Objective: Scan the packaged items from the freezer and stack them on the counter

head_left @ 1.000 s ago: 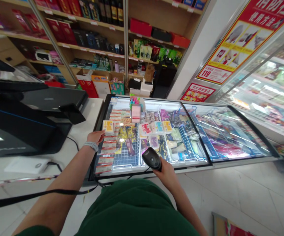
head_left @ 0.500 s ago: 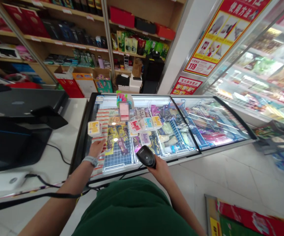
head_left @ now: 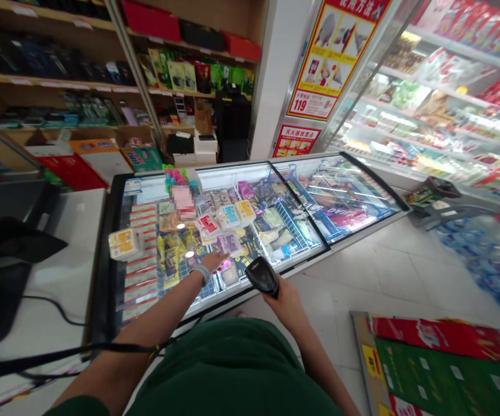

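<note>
My right hand point(head_left: 285, 301) grips a black barcode scanner point(head_left: 262, 276), held over the front edge of the chest freezer point(head_left: 293, 267). With its fingers stretched out, my left hand point(head_left: 215, 262) reaches over the glass lid. Its fingertips are close to a clear tub with a purple label point(head_left: 229, 242); whether they touch it I cannot tell. Behind that lie tubs with a red label point(head_left: 207, 224), a blue label point(head_left: 229, 216) and a yellow label point(head_left: 245, 210). Another yellow-labelled tub point(head_left: 123, 243) sits at the freezer's left end, beside a column of red-and-white strips point(head_left: 140, 267).
A white counter point(head_left: 76, 231) with dark equipment is on the left. Cartons point(head_left: 97, 159) stand behind the freezer, below stocked shelves. A lit display fridge point(head_left: 440, 110) is at the right. Red and green packaging point(head_left: 444, 361) lies on the lower right floor, with wrapped bottles point(head_left: 484, 254) beyond.
My left hand has moved right, from beside the strips to near the purple-labelled tub. My right hand still holds the scanner. The view has turned to the right.
</note>
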The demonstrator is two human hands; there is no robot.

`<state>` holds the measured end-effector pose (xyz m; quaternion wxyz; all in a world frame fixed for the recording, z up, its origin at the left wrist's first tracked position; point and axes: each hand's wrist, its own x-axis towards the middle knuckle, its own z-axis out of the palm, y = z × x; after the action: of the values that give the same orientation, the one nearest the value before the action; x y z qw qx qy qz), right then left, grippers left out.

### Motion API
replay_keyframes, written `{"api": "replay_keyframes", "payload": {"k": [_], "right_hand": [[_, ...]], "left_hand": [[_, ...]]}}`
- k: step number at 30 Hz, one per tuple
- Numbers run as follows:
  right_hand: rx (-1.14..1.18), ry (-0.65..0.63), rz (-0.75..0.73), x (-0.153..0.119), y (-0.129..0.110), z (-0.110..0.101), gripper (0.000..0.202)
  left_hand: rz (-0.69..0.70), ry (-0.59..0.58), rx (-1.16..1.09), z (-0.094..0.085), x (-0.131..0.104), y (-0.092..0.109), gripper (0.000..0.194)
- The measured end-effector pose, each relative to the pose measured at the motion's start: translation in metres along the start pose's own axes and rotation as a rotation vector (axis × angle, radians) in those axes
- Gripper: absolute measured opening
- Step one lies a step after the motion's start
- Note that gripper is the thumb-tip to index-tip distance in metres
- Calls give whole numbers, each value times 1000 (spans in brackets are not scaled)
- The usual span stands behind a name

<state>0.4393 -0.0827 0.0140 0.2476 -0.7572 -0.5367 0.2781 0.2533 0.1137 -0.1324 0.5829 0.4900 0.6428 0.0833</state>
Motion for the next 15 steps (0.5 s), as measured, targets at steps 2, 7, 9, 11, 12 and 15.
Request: {"api": "replay_keyframes", "payload": {"k": [2,7,9,11,12,15], "right_hand": [[-1,28,16,-3,7,-4,23],[33,71,59,-8,21,-8,25],[28,69,78,-8,23,-9,26],[13,62,90,-6,25,-8,26],[7,56,90,-5,25,-8,25],[6,31,60,1,22,-4,24]], "left_hand": [[-24,-17,-5,10,6,4,42],[-73,-26,-35,21,13,6,30],[-83,-31,-61,21,12,6,28],[-80,-27,-92,19,10,4,28],[-73,-22,-108,17,8,3,27],[-34,18,-150,8,0,-3,28]]}}
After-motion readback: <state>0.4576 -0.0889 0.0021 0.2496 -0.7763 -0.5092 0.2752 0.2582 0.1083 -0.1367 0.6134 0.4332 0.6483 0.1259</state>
